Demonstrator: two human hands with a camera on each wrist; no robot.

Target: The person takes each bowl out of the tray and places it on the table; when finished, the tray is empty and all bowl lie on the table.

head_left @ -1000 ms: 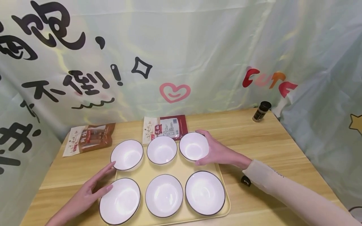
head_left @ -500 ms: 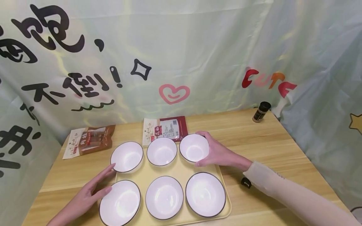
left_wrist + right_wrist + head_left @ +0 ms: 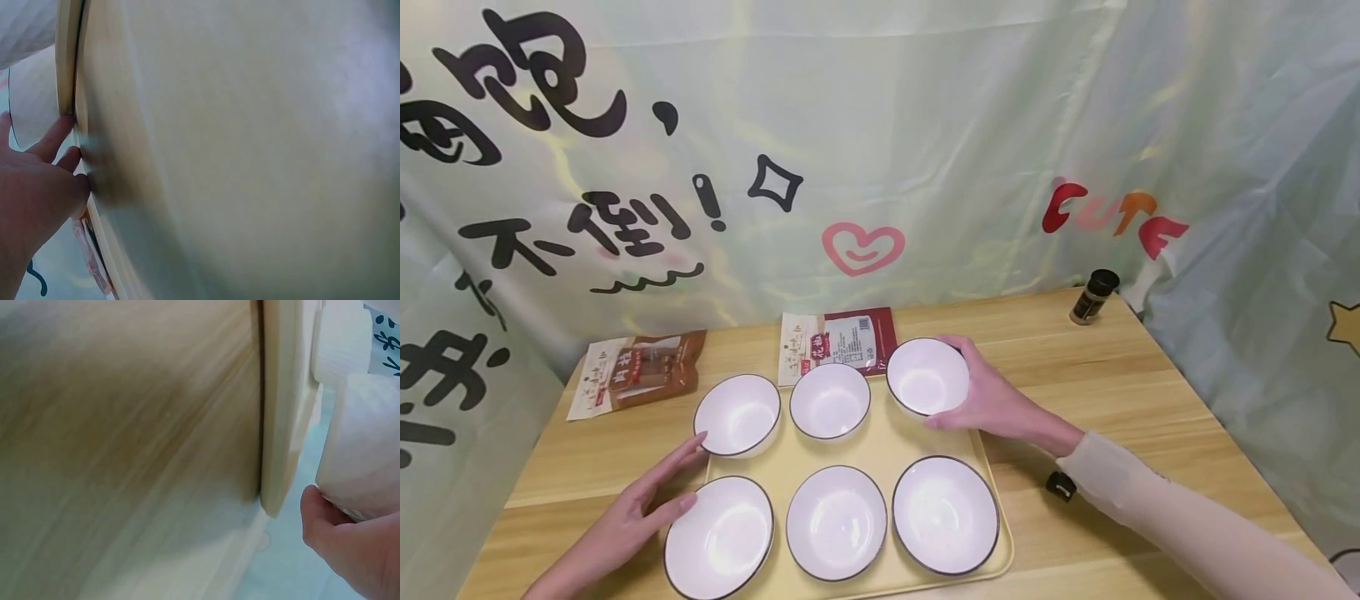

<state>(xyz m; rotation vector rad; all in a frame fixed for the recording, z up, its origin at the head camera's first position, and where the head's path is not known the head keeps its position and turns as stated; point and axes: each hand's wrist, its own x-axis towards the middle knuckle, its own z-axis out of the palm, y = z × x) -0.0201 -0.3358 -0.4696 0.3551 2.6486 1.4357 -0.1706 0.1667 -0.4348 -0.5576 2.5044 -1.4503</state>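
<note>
Several white bowls with dark rims sit on a pale yellow tray (image 3: 880, 454) in two rows. My right hand (image 3: 988, 396) grips the back-right bowl (image 3: 927, 377) by its right side, thumb in front and fingers behind. In the right wrist view that bowl (image 3: 369, 447) hangs apart from the tray (image 3: 281, 412). My left hand (image 3: 632, 521) lies at the tray's left side with fingers extended. Its fingertips are by the back-left bowl (image 3: 737, 414), its thumb by the front-left bowl (image 3: 721, 537). In the left wrist view the left hand (image 3: 40, 187) touches the tray edge (image 3: 67, 69).
Behind the tray lie a red-and-white spice packet (image 3: 838, 342) and, to the left, a brown packet (image 3: 636, 375). A black-capped spice jar (image 3: 1093, 297) stands at the table's back right. Under the right sleeve is a small black object (image 3: 1061, 485). A printed curtain (image 3: 970, 150) hangs behind.
My right hand has raised the back-right bowl and shifted it slightly back and to the right. The left hand and the other bowls look the same.
</note>
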